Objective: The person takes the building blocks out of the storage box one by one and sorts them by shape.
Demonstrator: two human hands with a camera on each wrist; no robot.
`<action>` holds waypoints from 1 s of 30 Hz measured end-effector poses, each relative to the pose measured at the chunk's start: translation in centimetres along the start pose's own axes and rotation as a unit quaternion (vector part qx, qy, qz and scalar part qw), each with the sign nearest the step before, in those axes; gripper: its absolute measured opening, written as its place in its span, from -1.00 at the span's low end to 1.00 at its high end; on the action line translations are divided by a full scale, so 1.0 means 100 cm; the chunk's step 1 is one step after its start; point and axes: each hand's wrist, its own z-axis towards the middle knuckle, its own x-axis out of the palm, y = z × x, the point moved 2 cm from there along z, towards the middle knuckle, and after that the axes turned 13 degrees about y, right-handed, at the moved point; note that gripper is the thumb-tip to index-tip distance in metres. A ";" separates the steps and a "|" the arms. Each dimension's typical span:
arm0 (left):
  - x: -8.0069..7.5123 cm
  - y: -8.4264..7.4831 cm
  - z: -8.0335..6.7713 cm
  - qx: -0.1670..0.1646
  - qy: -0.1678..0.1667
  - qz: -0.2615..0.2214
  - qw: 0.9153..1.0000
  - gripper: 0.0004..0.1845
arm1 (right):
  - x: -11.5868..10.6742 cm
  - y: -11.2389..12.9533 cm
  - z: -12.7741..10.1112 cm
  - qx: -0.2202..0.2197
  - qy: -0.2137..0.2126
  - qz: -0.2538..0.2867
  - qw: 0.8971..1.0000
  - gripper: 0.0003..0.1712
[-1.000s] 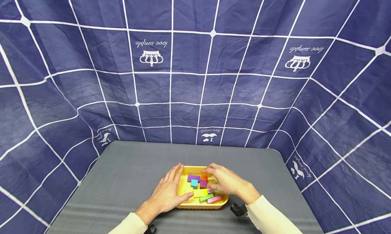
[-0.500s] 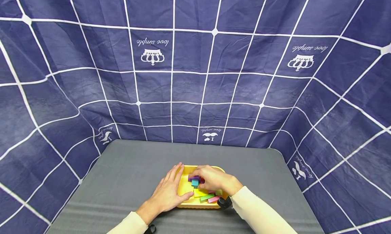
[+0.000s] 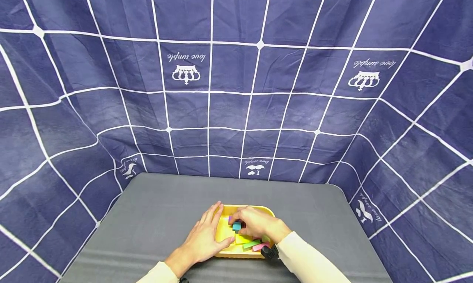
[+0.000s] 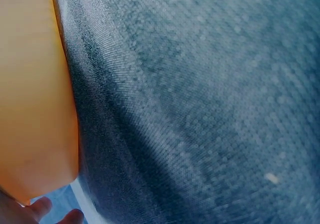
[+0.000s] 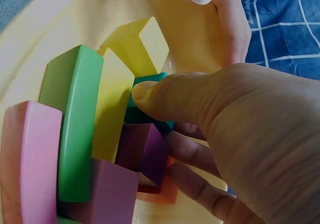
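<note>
A yellow tray [image 3: 240,255] with several coloured wooden blocks lies before me. Against its left side rests my left hand [image 3: 202,238], fingers straight along the rim and thumb reaching over the near edge. My right hand [image 3: 256,225] is inside the tray, pinching a teal block [image 5: 137,116] between thumb and fingers. Right beside that block stand a yellow block [image 5: 112,106], another yellow block [image 5: 135,41] and a purple block [image 5: 145,144]. An orange block [image 5: 162,191] shows partly under the fingers. The left wrist view has the tray's outer wall [image 4: 37,94] and a few fingertips [image 4: 42,207].
A green block [image 5: 82,124], a pink block [image 5: 37,159] and a mauve block [image 5: 112,189] sit towards the tray's near right. Grey cloth [image 3: 177,201] covers the table. Blue grid-patterned curtain [image 3: 229,110] encloses the back and sides.
My right hand has moved left across the tray, from the blocks at its right side to the teal block, and its fingers have closed there. The left hand stays at the rim.
</note>
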 end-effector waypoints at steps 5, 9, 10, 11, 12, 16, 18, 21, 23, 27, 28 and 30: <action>0.000 -0.001 -0.001 0.005 -0.001 -0.007 1.000 0.24 | 0.001 0.001 -0.002 -0.008 -0.013 0.003 1.000 -0.59; -0.001 0.000 -0.003 0.006 0.002 -0.004 1.000 0.24 | 0.003 0.001 0.000 -0.019 -0.022 0.011 1.000 -0.60; -0.001 0.001 -0.003 0.007 0.002 -0.002 1.000 0.24 | 0.004 0.001 0.000 -0.019 -0.023 0.012 0.999 -0.60; -0.001 0.001 -0.003 0.008 0.003 -0.001 1.000 0.24 | 0.005 0.001 0.001 -0.017 -0.022 0.012 1.000 -0.60; -0.001 0.001 -0.003 0.011 0.001 0.001 1.000 0.24 | 0.005 0.001 0.001 -0.015 -0.021 0.015 1.000 -0.61; -0.001 0.000 -0.003 0.013 0.000 0.002 1.000 0.24 | 0.006 0.000 0.002 -0.004 -0.016 0.021 1.000 -0.61; -0.001 0.000 -0.003 0.012 0.000 0.003 1.000 0.24 | 0.006 0.000 0.001 -0.004 -0.014 0.023 1.000 -0.62; -0.001 -0.002 -0.003 0.013 -0.002 0.001 1.000 0.24 | 0.005 0.000 -0.001 -0.007 -0.018 0.022 1.000 -0.63; -0.002 -0.003 -0.002 0.015 -0.002 -0.001 1.000 0.24 | 0.004 -0.001 -0.004 -0.009 -0.024 0.022 0.999 -0.64; -0.002 -0.004 -0.002 0.020 0.000 -0.010 1.000 0.24 | 0.003 -0.001 -0.008 -0.016 -0.038 0.025 0.999 -0.62; -0.002 -0.003 -0.002 0.021 -0.001 -0.011 1.000 0.23 | 0.002 -0.001 -0.009 -0.018 -0.041 0.025 0.999 -0.61; -0.001 -0.002 -0.002 0.017 -0.001 -0.013 1.000 0.23 | 0.001 0.000 -0.010 -0.018 -0.043 0.029 0.998 -0.61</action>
